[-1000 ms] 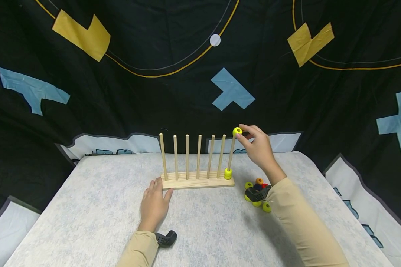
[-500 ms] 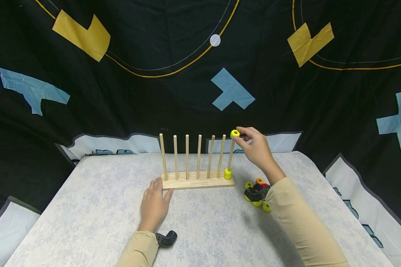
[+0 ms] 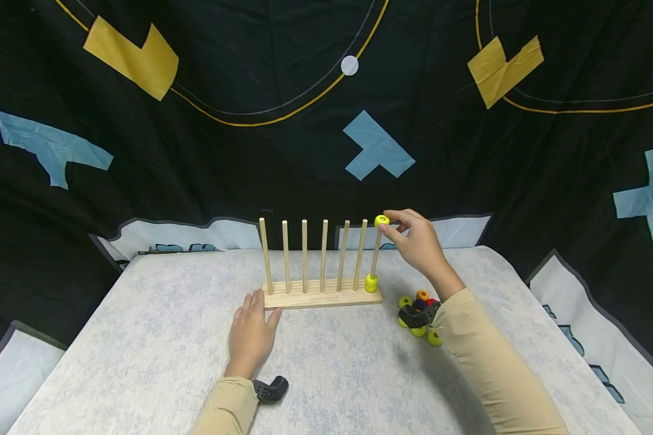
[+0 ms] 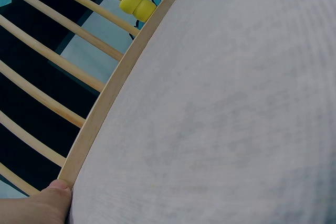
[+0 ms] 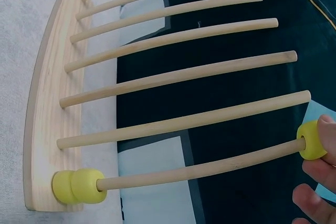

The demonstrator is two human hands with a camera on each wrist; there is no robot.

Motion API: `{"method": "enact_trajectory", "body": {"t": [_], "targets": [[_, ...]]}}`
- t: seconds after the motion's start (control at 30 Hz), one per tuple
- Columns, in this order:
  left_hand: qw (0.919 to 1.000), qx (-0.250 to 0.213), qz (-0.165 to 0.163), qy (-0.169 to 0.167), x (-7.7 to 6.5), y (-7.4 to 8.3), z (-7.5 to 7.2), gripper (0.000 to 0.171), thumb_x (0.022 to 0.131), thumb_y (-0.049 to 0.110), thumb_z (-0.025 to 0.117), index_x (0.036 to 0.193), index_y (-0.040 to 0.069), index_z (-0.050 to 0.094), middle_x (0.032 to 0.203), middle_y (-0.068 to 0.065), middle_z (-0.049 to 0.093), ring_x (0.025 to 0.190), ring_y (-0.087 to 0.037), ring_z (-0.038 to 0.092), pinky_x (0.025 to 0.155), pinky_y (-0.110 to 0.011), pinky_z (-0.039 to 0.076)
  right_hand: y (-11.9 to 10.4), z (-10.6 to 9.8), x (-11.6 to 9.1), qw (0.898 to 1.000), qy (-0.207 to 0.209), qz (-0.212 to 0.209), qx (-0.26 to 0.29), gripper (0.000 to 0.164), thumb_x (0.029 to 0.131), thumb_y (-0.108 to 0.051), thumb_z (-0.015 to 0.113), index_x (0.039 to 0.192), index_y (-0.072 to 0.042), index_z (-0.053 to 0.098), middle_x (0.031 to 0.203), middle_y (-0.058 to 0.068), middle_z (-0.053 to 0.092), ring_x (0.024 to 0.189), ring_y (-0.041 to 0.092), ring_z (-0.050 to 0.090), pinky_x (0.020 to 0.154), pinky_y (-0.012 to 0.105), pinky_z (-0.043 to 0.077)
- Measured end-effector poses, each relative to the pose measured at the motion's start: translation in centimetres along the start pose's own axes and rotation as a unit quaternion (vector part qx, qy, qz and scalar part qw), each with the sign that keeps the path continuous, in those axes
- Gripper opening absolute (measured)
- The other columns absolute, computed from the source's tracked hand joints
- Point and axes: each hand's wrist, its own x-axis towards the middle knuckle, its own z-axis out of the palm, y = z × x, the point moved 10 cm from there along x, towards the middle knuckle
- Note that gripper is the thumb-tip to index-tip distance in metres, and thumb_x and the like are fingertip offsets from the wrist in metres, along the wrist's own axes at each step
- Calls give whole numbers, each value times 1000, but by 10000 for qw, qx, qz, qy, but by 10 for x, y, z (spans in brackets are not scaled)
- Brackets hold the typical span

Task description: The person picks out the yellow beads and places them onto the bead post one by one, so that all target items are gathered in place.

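Observation:
A wooden peg rack [image 3: 321,298] with a row of several upright dowels stands on the table. Two yellow beads [image 5: 79,186] are stacked at the foot of its rightmost dowel [image 5: 205,169]. My right hand [image 3: 419,241] pinches another yellow bead [image 5: 312,140] between thumb and fingers at that dowel's top; in the right wrist view the dowel's tip enters the bead's hole. My left hand [image 3: 252,332] lies with fingers extended on the rack's left end, its thumb [image 4: 55,191] against the front edge.
Right of the rack, partly hidden under the right wrist's black device [image 3: 418,315], lies a cluster of loose beads: yellow-green [image 3: 434,338], orange [image 3: 422,295], red and dark blue. A black cloth [image 3: 305,163] with taped shapes hangs behind the table [image 3: 332,374].
My right hand has shifted slightly left and down, bringing the yellow bead from beside the rightmost dowel's tip onto it. The left hand has stayed where it was.

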Motion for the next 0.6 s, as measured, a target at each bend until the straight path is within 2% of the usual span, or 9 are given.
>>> {"method": "enact_trajectory", "body": {"t": [0.2,0.6], "targets": [[10000,-6,-7,-13,0,1,0,74,101,40,56,153,-5,29,157,-24,35,151,-38,25,125,-51,17,3,0,-1,9999,-67,106,30,43,96,-35,66,134,-16,63,127,4,63,98,21,57,69,30,53],[10000,20,23,-31,-1,2,-2,73,101,40,54,153,-6,29,157,-24,35,151,-39,25,125,-51,17,5,-4,-4,10000,-60,45,-36,37,97,-31,65,130,-13,66,124,6,66,100,24,59,72,31,53]]}}
